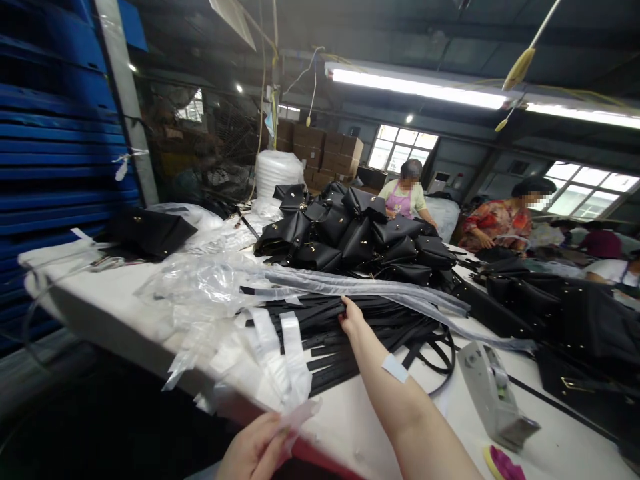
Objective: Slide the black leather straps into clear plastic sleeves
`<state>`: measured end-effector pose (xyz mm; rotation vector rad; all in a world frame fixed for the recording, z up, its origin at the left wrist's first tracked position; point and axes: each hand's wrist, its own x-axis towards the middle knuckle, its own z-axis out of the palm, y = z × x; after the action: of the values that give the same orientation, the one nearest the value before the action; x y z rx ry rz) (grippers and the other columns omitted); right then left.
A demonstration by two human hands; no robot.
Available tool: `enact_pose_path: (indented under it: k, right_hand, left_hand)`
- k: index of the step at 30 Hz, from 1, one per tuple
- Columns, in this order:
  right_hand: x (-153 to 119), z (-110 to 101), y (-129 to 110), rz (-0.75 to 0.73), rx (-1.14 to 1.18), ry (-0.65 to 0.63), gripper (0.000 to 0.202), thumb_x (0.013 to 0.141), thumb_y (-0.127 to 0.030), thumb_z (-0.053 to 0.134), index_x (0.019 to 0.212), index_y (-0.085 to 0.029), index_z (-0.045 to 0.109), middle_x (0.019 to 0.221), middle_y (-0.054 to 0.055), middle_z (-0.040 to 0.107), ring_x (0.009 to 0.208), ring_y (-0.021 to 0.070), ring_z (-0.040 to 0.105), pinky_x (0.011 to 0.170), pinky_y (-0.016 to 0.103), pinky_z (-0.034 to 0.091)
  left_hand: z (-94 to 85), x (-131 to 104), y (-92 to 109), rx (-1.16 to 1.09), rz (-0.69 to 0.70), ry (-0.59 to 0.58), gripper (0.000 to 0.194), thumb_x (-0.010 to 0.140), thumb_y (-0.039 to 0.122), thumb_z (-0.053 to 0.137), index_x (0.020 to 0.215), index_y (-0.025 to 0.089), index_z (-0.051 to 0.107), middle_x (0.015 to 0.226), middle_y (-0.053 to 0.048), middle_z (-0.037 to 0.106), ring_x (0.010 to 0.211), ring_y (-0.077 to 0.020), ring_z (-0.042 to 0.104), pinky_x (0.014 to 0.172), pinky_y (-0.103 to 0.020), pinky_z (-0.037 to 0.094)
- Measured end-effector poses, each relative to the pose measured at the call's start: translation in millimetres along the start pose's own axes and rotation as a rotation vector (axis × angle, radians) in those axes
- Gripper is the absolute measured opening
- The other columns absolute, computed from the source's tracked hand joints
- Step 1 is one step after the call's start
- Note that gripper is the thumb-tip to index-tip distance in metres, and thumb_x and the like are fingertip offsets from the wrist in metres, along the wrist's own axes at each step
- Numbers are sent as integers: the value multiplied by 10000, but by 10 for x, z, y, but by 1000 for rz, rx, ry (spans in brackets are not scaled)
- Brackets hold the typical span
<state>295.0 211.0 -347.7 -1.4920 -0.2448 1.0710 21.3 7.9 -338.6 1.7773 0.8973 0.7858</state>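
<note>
My right hand [351, 316] reaches over a bundle of black straps [325, 363], its fingers curled at the upper edge beside long plastic-wrapped strips [350, 285]; what its fingertips hold, if anything, is too small to tell. At the table's front edge my left hand [257, 445] pinches a thin, translucent whitish sheet [300, 415]. White plastic strips [295, 343] lie over the left ends of the straps. Clear plastic bags [210, 283] are crumpled left of them. A light blue patch [395, 367] is stuck on my right forearm.
Behind the straps rises a pile of black bags [345, 230]. A grey tape dispenser [495, 397] and a purple-and-yellow roll [503, 463] stand at the right. More black bags [575, 313] lie farther right. One person [403, 197] and another [500, 223] work beyond. Blue crates [60, 160] are stacked left.
</note>
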Motion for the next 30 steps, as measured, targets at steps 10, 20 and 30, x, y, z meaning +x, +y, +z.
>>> enact_pose_path:
  k: [10, 20, 30]
  right_hand:
    - [-371, -828, -297, -8, 443, -263, 109, 852, -217, 553, 771, -176, 613, 690, 3, 682, 619, 114, 641, 572, 211, 547]
    - [-882, -1131, 123, -47, 119, -570, 401, 727, -386, 737, 1067, -179, 688, 943, 55, 741, 819, 159, 658, 691, 241, 509]
    - [-865, -1193, -91, -356, -117, -195, 375, 529, -423, 864, 683, -137, 675, 632, 23, 654, 571, 144, 560, 487, 233, 424]
  left_hand:
    - [-40, 11, 8, 41, -42, 30, 421, 944, 459, 423, 832, 179, 716, 840, -59, 665, 802, -179, 635, 749, -230, 494]
    - [-119, 24, 75, 83, 0, 147, 364, 906, 443, 490, 874, 205, 763, 871, -54, 719, 827, -180, 679, 761, -211, 514]
    - [-5, 38, -1, -5, -20, 106, 361, 887, 474, 529, 902, 200, 763, 892, -55, 734, 808, -190, 701, 716, -211, 573]
